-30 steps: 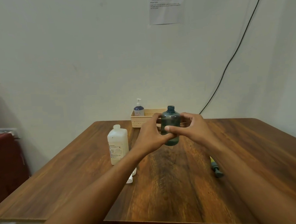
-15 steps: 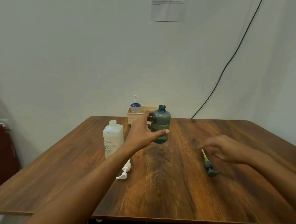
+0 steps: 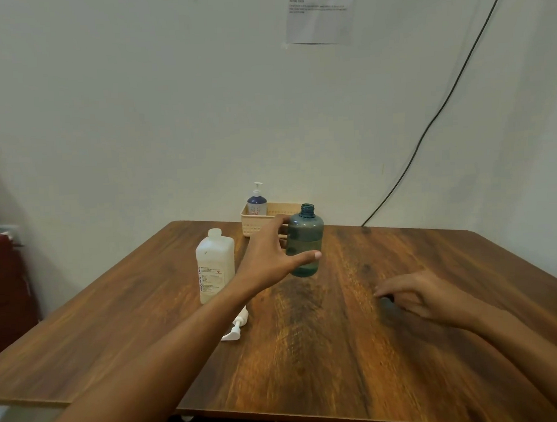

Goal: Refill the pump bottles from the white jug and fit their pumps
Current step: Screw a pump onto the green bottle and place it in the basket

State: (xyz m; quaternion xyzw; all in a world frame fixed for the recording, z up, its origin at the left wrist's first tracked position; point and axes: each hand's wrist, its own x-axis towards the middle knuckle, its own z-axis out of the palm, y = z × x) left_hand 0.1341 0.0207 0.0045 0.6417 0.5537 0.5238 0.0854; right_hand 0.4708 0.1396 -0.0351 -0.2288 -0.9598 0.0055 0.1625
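Wooden table (image 3: 310,354); left hand (image 3: 270,259) grips uncapped translucent teal bottle (image 3: 306,238) upright; right hand (image 3: 427,296) loosely spread

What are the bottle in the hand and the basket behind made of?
The bottle: likely tinted plastic, smooth, slightly glossy; its blue-green wall is see-through. The basket: seemingly moulded beige plastic, matt; rows of small slots pierce its wall.

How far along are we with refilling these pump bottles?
Done: the blue bottle in the basket has its dispenser head on. In hand: the left hand grips the teal bottle, neck open, fill level unclear; the right hand hovers low over the table. Left: pour from the white jug if needed, then fit a pump; a white pump lies loose on the table.
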